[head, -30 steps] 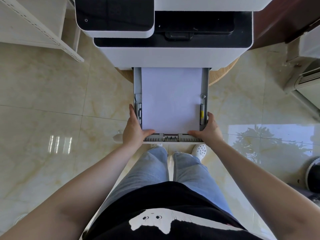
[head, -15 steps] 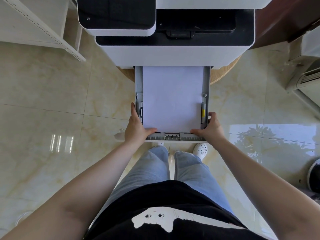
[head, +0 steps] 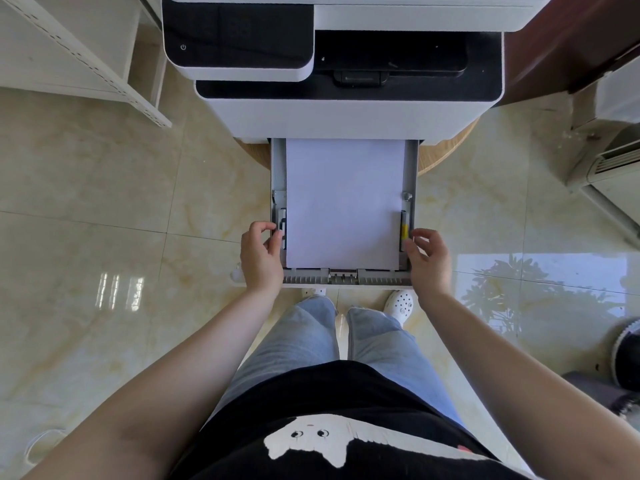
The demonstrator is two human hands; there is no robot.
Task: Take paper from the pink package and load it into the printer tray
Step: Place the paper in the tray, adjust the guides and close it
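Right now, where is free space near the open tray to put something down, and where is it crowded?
Bare floor tiles lie left of the tray, up to the white shelf. More open floor lies right of it, before the white unit. Crowded: the tray's front corners, with the left hand and right hand, and the paper filling it.

Office-type rm: big multifunction printer (head: 346, 64), metal shelving (head: 86, 64), tiled floor (head: 104, 202).

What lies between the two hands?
In the head view, the open tray with its paper stack lies between the left hand and right hand.
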